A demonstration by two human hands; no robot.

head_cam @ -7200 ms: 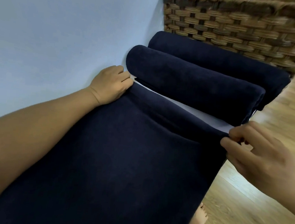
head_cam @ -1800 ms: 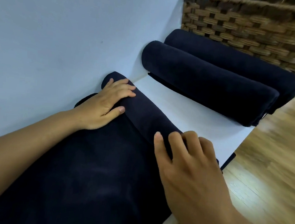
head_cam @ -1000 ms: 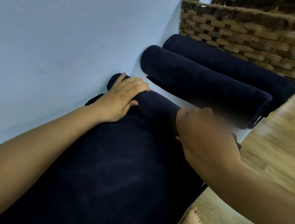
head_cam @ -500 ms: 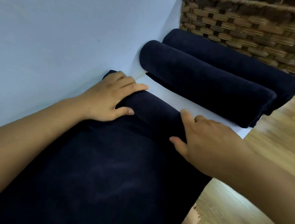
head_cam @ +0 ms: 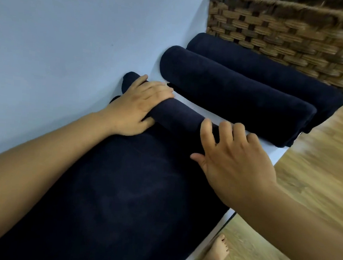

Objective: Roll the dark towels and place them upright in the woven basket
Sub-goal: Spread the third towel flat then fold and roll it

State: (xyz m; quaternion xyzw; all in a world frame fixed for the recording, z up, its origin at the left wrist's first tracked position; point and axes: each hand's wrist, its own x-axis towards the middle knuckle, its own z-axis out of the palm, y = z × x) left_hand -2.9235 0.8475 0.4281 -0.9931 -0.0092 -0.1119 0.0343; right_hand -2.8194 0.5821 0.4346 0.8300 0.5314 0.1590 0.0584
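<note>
A dark navy towel [head_cam: 120,191] lies flat on a white surface [head_cam: 199,107], and its far end is wound into a thin roll [head_cam: 180,116]. My left hand [head_cam: 139,104] curls over the roll's left end by the wall, thumb tucked under on the near side. My right hand [head_cam: 232,155] lies on the roll's right part with fingers spread and fairly straight. Beyond it two finished navy rolls [head_cam: 237,96] [head_cam: 273,74] lie side by side. The brown woven basket [head_cam: 286,36] stands right behind them.
A pale blue wall [head_cam: 71,29] runs along the left, touching the towel's edge. The white surface ends at the right, where a wooden floor [head_cam: 318,151] lies below. A bare foot [head_cam: 218,250] shows at the bottom edge.
The flat far end of the towel has been wound into a roll over the last seconds. Since half a second ago my right hand has shifted up onto the roll with fingers spread.
</note>
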